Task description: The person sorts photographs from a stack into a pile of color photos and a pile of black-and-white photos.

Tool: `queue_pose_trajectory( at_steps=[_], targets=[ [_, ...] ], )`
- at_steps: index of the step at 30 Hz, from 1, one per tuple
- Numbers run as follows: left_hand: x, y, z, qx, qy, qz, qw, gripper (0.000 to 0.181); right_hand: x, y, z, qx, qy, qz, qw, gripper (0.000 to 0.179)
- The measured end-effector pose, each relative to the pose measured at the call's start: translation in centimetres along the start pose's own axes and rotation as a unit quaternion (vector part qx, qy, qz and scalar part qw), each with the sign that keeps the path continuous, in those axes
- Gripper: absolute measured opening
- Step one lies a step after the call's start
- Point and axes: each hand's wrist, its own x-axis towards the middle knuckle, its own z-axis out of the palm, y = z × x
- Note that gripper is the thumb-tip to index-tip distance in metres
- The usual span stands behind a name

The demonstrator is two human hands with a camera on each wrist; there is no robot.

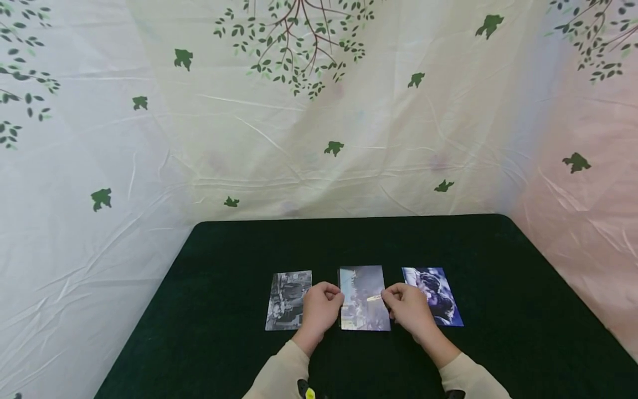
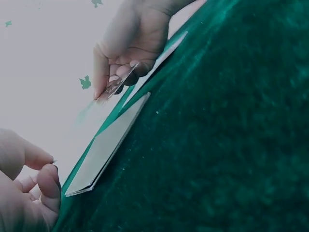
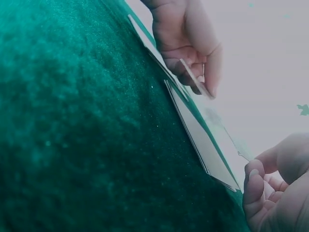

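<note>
**Rectangular card with a hazy lavender-grey print, pinched at both side edges between two bare hands**

Directions are read from the head view, with the clock centred on the hazy card. The rectangular card with a hazy lavender-grey print [image 1: 364,302] is at the dial's centre, raised off the dark green velvety surface [image 1: 224,288]. The left hand [image 1: 321,310], between eight and nine o'clock, pinches one side edge between thumb and index finger; the right hand [image 1: 411,310], between three and four, pinches the opposite edge likewise. The tips of both pinches are closed on the card, the remaining fingers curled inward.

The left wrist view shows a thin, pale-topped stack of cards [image 2: 108,150] lying flat below the raised card, its layered edges visible.

At nine o'clock lies a rectangular card with a black-and-white print [image 1: 285,302], partly covered by the left hand. At three o'clock lies a rectangular card with a blue-violet and white print [image 1: 441,299], slightly turned and overlapped by the right hand. Cream sleeves [image 1: 471,377] enter from seven and five o'clock. Toward twelve hangs a pale, creased cloth backdrop [image 1: 279,144] bearing green bird shapes [image 1: 334,148] and leafy branches.
</note>
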Motion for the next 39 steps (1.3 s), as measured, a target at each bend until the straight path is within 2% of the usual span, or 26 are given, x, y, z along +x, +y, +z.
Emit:
queue_pose_trajectory(
  at_steps=[2, 5, 9, 19, 27, 33, 39],
  targets=[
    [0.0, 0.1, 0.0, -0.051, -0.012, -0.030, 0.9982, 0.005, 0.0, 0.0, -0.1, 0.006, 0.003, 0.003, 1.0000, 0.018],
    [0.0, 0.3, 0.0, -0.112, -0.026, -0.067, 0.9911, 0.009, 0.0, 0.0, -0.2, 0.011, 0.005, 0.006, 0.9999, 0.017],
    [-0.1, 0.6, -0.1, -0.137, -0.032, -0.085, 0.9864, 0.012, 0.1, -0.1, -0.4, 0.018, 0.003, 0.009, 0.9998, 0.019],
    [-0.2, 0.9, 0.1, -0.135, -0.019, -0.079, 0.9875, 0.011, 0.0, -0.6, -0.9, 0.027, 0.013, -0.002, 0.9995, 0.021],
    [-0.1, 2.4, 1.1, -0.136, 0.001, -0.065, 0.9886, 0.011, 0.1, -0.7, -2.1, 0.033, 0.039, 0.006, 0.9987, 0.028],
    [-0.1, 3.6, 2.7, -0.129, 0.029, -0.051, 0.9899, 0.007, 0.1, -0.2, -3.8, -0.003, 0.061, -0.003, 0.9981, 0.033],
    [-0.5, 4.9, 5.6, -0.125, 0.051, -0.035, 0.9903, 0.004, -0.1, 1.0, -6.2, -0.052, 0.107, -0.019, 0.9927, 0.038]
  ],
)
